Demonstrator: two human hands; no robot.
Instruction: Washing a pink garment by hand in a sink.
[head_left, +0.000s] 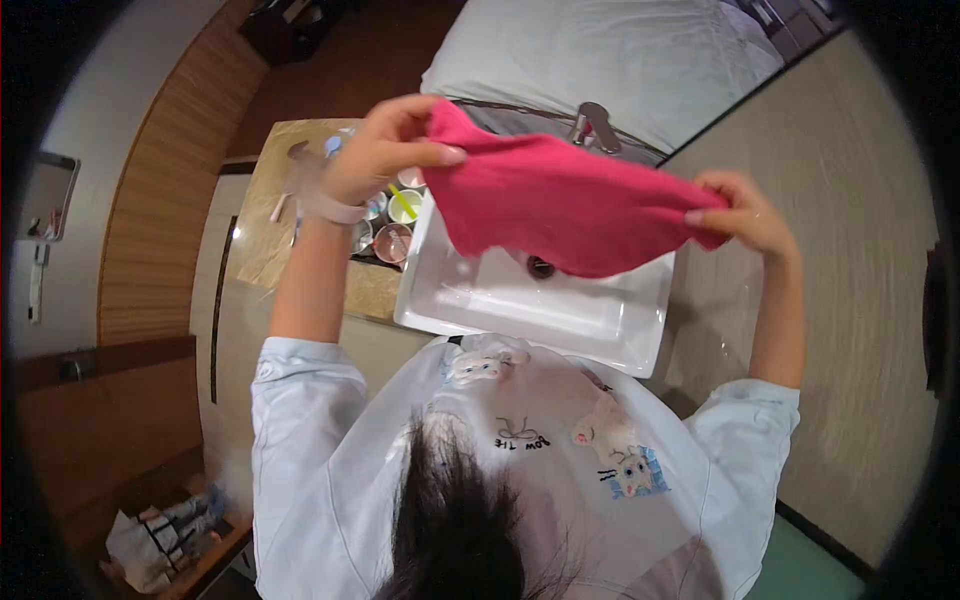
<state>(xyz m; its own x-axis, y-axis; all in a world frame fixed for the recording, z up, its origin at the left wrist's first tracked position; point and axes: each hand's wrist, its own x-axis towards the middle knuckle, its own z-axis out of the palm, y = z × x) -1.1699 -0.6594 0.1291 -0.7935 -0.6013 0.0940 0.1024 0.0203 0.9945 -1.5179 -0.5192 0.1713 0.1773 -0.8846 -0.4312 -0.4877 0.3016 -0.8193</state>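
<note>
A bright pink cloth (555, 195) is stretched between my two hands above a white rectangular washbasin (525, 311). My left hand (386, 150) pinches its upper left corner between thumb and fingers. At the other end, my right hand (742, 214) grips the right edge, lower than the left. The cloth hangs in loose folds and covers the back part of the basin. Below its lower edge the dark round drain (540, 266) shows partly. Behind the cloth stands a chrome tap (596, 127), its lower part hidden.
Left of the basin, a stone-patterned counter (259, 247) holds several small cups (394, 244), one with a lime-green stick (403, 201). A white-covered bed (592, 52) lies beyond the tap. A beige wall or panel (825, 247) runs along the right. A bag (139, 551) sits at lower left.
</note>
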